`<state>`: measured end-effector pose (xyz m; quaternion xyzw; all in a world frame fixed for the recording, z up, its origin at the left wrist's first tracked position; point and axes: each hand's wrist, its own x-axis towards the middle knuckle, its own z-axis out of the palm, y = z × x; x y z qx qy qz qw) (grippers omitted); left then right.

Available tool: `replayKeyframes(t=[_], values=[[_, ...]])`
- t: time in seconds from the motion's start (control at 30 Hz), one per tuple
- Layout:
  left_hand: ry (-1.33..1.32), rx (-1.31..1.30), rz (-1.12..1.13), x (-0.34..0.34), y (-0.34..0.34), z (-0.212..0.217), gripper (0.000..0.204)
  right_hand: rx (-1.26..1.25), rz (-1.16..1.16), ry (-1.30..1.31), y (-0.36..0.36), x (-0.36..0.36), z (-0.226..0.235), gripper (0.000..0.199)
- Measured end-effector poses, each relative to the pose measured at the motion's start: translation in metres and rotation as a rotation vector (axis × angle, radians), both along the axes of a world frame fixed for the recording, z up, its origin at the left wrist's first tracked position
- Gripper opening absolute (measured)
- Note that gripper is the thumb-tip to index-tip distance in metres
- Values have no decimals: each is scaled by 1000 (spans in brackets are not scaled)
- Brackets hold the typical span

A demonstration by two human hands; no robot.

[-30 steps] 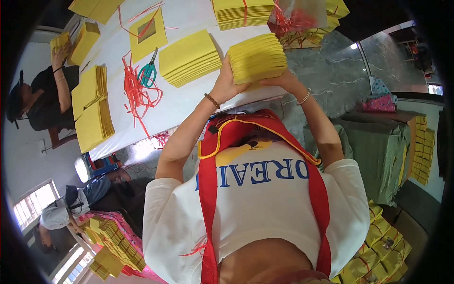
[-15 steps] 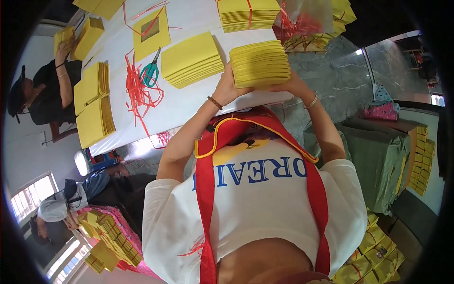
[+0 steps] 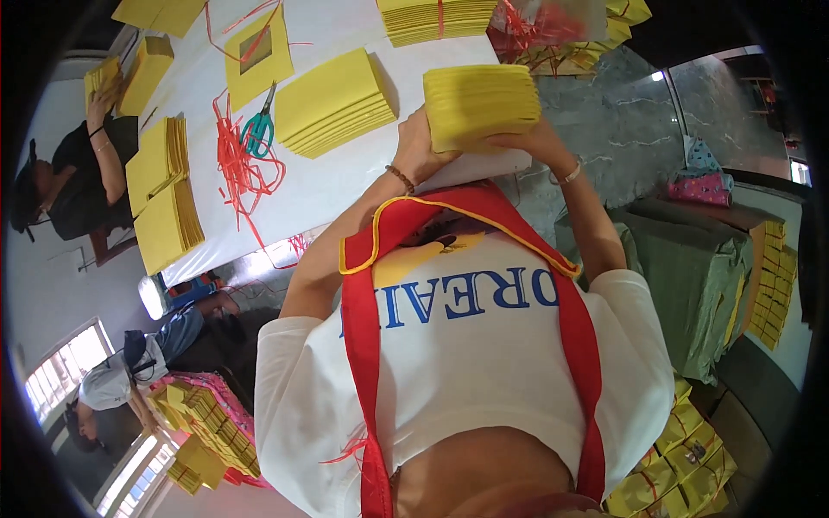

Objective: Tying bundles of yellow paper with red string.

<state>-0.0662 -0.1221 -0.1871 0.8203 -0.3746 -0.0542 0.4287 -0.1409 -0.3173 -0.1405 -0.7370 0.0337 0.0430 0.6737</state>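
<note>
At lower centre, a yellow-edged red apron (image 3: pixel 363 345) is overlying a blue-lettered white T-shirt (image 3: pixel 471 371); a beaded bracelet (image 3: pixel 400 179) is showing above.

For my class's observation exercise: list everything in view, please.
Held stack: one, yellow, between both hands.
Loose stack: one, yellow, table, left of held stack.
Red-banded stack: one, yellow, table's far side.
Left-edge stacks: two, yellow, table.
Upper-left stack: at least one, yellow, table.
Scissors: one, teal handles, table.
Windowed piece: one, yellow, table, beyond scissors.
Ribbon: uncountable tangle, red, beside scissors.
Table: one, white, under stacks.
Wrapped load: one, green, right.
Bundles: many, yellow, lower right and lower left.
Co-workers: two, dark and white tops, left.
Apron: one, red, yellow trim, worn.
Shirt: one, white, under apron.
Bracelets: two, brown and pale, wrists.
Left hand: one, held stack's lower left.
Right hand: one, held stack's lower right.
</note>
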Motion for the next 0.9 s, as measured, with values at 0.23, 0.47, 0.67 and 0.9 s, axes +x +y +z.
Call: replayKeyframes(t=[0.23, 0.47, 0.67, 0.9], values=[[-94, 145, -26, 12, 2, 5, 42, 75, -106, -15, 5, 1, -11, 78], [551, -707, -162, 0, 11, 38, 74, 884, -268, -41, -15, -9, -32, 55], [796, -680, -222, 8, -12, 58, 115, 1133, -356, -174, 22, 6, -22, 54], [748, -750, -205, 4, -24, 74, 96, 1114, -425, -213, 32, 5, -20, 53]])
